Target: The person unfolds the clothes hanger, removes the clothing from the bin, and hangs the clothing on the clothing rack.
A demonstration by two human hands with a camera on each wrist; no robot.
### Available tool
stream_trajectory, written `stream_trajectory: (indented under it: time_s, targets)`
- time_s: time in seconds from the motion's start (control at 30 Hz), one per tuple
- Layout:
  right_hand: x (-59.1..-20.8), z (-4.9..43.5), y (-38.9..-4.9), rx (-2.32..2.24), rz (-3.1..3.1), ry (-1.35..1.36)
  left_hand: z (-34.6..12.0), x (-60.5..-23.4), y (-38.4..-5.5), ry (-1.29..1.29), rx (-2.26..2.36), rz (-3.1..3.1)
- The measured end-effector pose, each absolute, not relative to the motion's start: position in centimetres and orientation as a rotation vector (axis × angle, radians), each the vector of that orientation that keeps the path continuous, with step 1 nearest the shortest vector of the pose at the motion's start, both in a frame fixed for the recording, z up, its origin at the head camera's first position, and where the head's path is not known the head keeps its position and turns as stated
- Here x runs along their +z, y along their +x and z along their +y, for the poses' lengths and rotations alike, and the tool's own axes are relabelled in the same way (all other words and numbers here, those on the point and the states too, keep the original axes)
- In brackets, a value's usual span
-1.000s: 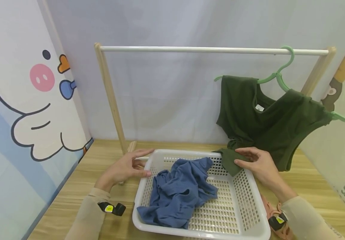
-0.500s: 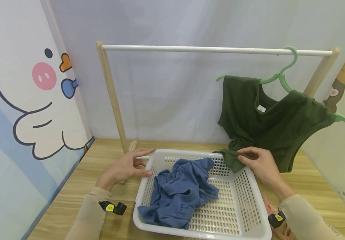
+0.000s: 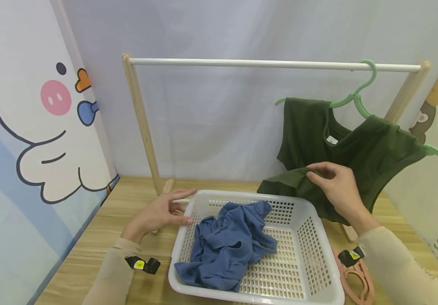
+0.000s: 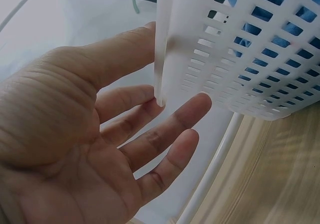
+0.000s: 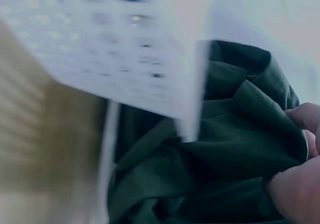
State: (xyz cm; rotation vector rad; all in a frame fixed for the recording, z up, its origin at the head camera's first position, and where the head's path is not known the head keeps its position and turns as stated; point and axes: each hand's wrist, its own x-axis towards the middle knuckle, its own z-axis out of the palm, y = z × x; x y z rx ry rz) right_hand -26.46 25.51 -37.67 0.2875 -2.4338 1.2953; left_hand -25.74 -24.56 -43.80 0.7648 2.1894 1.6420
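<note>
The shirt's [image 3: 304, 131] creased green hem, earlier drooping into the perforated basket [image 3: 325, 245], is now out behind it, pinched by the right hand [image 3: 338, 186]; the left hand [image 3: 159, 216], loosely spread, touches the rim.

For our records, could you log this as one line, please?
left hand: at basket rim; right hand: pinches green shirt; blue garment: in basket

Cartoon panel [image 3: 20, 110] beside wooden table [image 3: 117, 203]; pale backdrop [image 3: 211, 127] behind.
</note>
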Motion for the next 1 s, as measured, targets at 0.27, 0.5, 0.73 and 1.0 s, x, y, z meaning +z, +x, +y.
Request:
stream_trajectory:
  time_s: [0.27,0.5,0.73,1.0]
  targets:
    - [-35.3,24.4,-27.9,1.335,-2.338,0.157,-24.7,-43.8,-25.7,0.768,1.645,2.207]
    - [-35.9,24.3,-28.6,1.446,-2.301,0.065,-24.6,-43.7,-25.6,0.794,1.640,2.212]
    - [-36.2,24.5,-28.4,1.464,-2.279,0.099,-24.6,-43.9,-25.9,0.797,1.637,2.219]
    - [-36.5,24.7,-28.2,1.469,-2.291,0.107,-24.6,-44.0,-26.0,0.801,1.635,2.199]
